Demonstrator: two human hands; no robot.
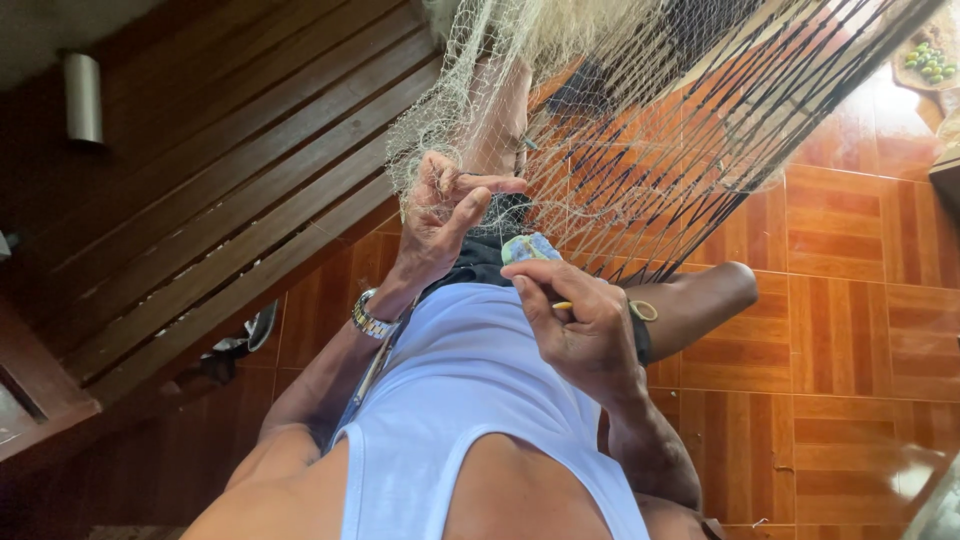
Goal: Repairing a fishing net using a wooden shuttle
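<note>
A pale fishing net [620,130] hangs down in front of me, with dark cords running through it. My left hand [440,215], a metal watch [368,318] on its wrist, pinches a bunch of the net's mesh between thumb and fingers. Just below and to the right, my right hand [580,335] grips a netting needle [528,248] wound with blue-green thread, its tip close to the net and to my left hand. My white sleeveless top [470,400] fills the lower middle. My knee [720,290] shows behind the right hand.
Dark wooden slats [220,180] slant across the left half. An orange-brown tiled floor [860,330] lies at the right. A tray of small green fruits [930,62] sits at the top right. A pale cylinder [83,97] is fixed at the top left.
</note>
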